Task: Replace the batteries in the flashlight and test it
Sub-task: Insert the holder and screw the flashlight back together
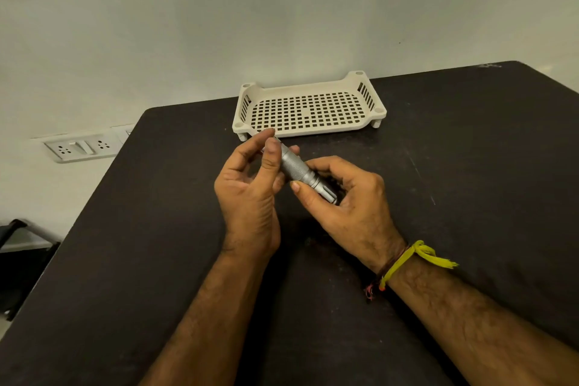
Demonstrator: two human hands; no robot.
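Yellow thread wristband [407, 260], bare forearms

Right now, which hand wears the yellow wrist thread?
The right hand, holding the flashlight by its lower end; the left hand has a bare wrist.

A small silver metal flashlight [298, 170] is held above the dark surface [438, 197], clear of it, between the two hands. Its body is a short cylinder with a knurled, cross-hatched grip band around the middle and a narrower, fluted section at the end nearer the camera. It is tilted diagonally, the far end pointing up and to the left, the near end down and to the right. The near, fluted end is gripped by the right hand [347, 207], and the far end is pinched by the fingertips of the left hand [250, 194]. The far tip is hidden behind those fingers.
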